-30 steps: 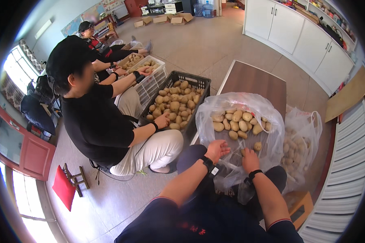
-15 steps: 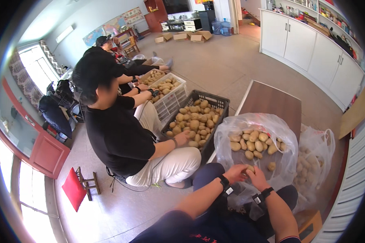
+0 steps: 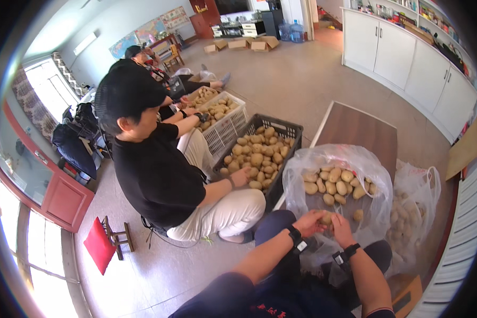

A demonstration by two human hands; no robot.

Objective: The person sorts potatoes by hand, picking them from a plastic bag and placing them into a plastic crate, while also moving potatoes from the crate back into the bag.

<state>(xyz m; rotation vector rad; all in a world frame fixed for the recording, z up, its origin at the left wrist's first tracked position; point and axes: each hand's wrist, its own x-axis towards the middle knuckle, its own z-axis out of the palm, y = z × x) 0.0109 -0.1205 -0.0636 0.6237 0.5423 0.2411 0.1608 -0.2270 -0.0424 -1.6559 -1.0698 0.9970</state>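
Note:
Between my fingers sits one potato (image 3: 326,218), held by both hands over the near edge of an open clear plastic bag (image 3: 297,175). My left hand (image 3: 309,223) closes on it from the left, and my right hand (image 3: 341,228) grips it from the right. A pile of loose potatoes (image 3: 336,183) lies in the bag just beyond my hands. One single potato (image 3: 358,215) rests apart from the pile, close to my right fingers. The bag lies spread over the near end of a low brown table (image 3: 355,130).
Left of the bag stands a black crate (image 3: 297,138) full of potatoes, with a co-worker (image 3: 153,169) reaching into it. A white crate (image 3: 228,130) of potatoes is farther off. To my right a second plastic bag (image 3: 416,185) holds potatoes. A red-topped stool (image 3: 100,246) stands at the left.
Both hands have shifted slightly, and the potato between them shows more of its surface. The co-worker's head has turned a little. The whole view has moved slightly.

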